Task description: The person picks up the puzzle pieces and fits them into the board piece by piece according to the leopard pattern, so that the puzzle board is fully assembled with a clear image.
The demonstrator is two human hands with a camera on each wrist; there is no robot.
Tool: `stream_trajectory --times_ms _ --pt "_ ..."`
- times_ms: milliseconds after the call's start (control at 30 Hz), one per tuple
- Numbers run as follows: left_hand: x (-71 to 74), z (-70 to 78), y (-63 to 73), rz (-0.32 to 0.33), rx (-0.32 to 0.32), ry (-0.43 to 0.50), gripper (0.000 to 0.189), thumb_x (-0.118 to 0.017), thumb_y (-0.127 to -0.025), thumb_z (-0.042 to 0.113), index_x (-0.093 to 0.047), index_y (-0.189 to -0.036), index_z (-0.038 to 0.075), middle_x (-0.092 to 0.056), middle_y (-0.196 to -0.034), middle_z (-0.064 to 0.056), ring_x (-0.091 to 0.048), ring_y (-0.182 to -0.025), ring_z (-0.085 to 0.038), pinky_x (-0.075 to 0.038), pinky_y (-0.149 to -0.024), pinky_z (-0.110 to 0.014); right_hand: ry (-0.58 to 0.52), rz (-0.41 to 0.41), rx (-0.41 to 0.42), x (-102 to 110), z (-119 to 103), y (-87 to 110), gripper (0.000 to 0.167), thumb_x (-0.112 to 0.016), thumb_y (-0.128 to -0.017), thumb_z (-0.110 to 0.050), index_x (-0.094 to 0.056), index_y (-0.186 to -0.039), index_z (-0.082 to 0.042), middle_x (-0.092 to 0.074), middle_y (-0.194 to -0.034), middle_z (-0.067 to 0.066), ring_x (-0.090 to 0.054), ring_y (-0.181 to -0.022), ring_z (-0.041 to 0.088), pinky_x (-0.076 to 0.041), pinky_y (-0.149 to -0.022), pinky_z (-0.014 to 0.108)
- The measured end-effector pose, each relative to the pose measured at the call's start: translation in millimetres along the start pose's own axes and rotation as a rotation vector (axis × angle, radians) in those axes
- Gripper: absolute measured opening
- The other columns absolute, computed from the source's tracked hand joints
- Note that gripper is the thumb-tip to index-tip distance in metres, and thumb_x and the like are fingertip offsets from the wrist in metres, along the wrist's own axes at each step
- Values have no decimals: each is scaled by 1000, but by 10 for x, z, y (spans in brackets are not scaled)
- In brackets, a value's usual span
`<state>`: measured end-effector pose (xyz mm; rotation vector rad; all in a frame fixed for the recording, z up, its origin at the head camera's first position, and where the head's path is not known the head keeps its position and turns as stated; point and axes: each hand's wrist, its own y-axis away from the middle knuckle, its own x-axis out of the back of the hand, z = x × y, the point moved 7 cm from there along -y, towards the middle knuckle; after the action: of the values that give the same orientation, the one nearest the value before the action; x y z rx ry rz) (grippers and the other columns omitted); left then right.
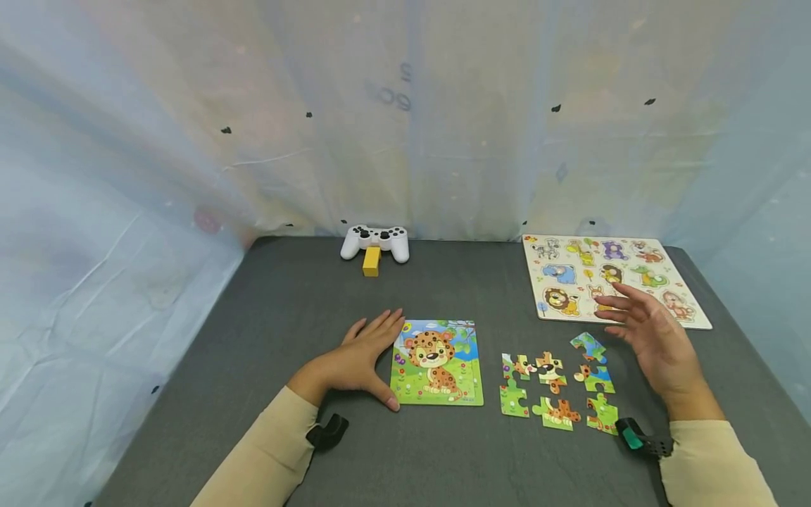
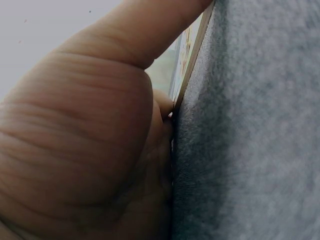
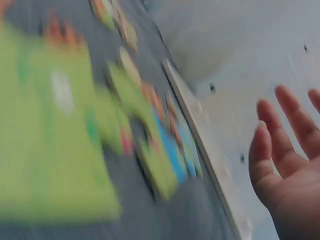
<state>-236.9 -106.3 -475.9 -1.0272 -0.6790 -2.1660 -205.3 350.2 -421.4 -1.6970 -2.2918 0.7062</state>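
A square jigsaw board (image 1: 437, 362) with a leopard cub picture lies flat on the dark table. At its left side rests my left hand (image 1: 357, 359), fingers extended toward the upper left corner and thumb near the lower left corner. The left wrist view shows the palm and thumb close up, beside the board's edge. Several loose puzzle pieces (image 1: 557, 414) are spread right of the board, apart from one another. My right hand (image 1: 659, 345) is raised beside these pieces, fingers spread, holding nothing. In the right wrist view the nearest puzzle piece (image 3: 55, 135) is blurred.
Behind the right hand lies a wooden animal puzzle board (image 1: 595, 271), partly covered by the fingers. A white game controller (image 1: 395, 243) sits at the back edge with a yellow block (image 1: 372, 262) in front. A pale sheet (image 1: 469, 141) hangs behind the table (image 1: 285, 289).
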Motion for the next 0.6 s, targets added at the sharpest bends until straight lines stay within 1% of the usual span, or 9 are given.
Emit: stream_trajectory --times_ms 67,133,200,267,333,400,500,533,600 --pt "0 -4 -2 -1 2 -4 151 -95 -68 73 -7 -177 16 3 -182 0 7 -165 -19 7 -127 -57 68 37 -66 109 19 43 54 -25 -117 -15 -36 -167 6 -62 -151 15 -59 -135 25 -50 -101 32" --pt "-2 -5 -3 -1 3 -6 151 -95 -68 73 -7 -177 16 3 -182 0 7 -165 -19 7 -127 -57 141 56 -125 201 54 91 53 -29 -116 -10 -40 -166 2 -64 -148 10 -61 -132 22 -50 -99 29" --pt "0 -2 -1 0 1 -4 151 -96 -67 72 -8 -177 16 2 -182 0 7 -165 -20 7 -127 -58 227 43 -173 261 99 127 51 -34 -115 -3 -42 -165 2 -65 -147 6 -63 -129 18 -50 -97 26" --pt "0 1 -1 1 -2 -2 151 -96 -68 72 -9 -177 15 1 -182 -1 6 -165 -21 7 -127 -59 345 17 -217 288 149 157 49 -41 -114 1 -46 -163 3 -66 -146 2 -64 -127 13 -50 -96 22" --pt "2 3 -1 1 -1 -5 150 -96 -68 71 -9 -177 15 1 -182 -1 6 -165 -22 7 -126 -59 466 -23 -256 285 197 180 48 -48 -113 3 -48 -161 4 -66 -145 0 -63 -126 10 -48 -96 19" --pt "6 6 -1 3 -3 -4 150 -97 -68 71 -10 -177 14 0 -182 -2 6 -165 -23 7 -126 -60 586 -57 -310 274 247 195 48 -58 -111 0 -52 -159 3 -65 -147 1 -63 -124 6 -48 -94 17" --pt "10 11 -1 5 -4 -6 150 -96 -68 71 -10 -177 14 0 -182 -2 6 -166 -23 7 -126 -60 732 -103 -401 262 310 205 53 -72 -108 -12 -57 -158 -4 -60 -152 7 -58 -124 -1 -46 -92 15" --pt "11 13 -1 8 -8 -2 150 -97 -68 70 -11 -177 13 0 -182 -3 5 -166 -24 7 -126 -61 772 -117 -428 260 328 204 55 -75 -106 -16 -57 -157 -6 -58 -154 10 -56 -125 -1 -46 -91 15" --pt "7 11 -3 6 -6 -3 150 -96 -68 71 -10 -177 14 0 -182 -2 6 -165 -23 7 -126 -60 849 -141 -464 256 347 197 59 -80 -104 -23 -59 -157 -9 -54 -157 15 -54 -126 4 -46 -90 17"
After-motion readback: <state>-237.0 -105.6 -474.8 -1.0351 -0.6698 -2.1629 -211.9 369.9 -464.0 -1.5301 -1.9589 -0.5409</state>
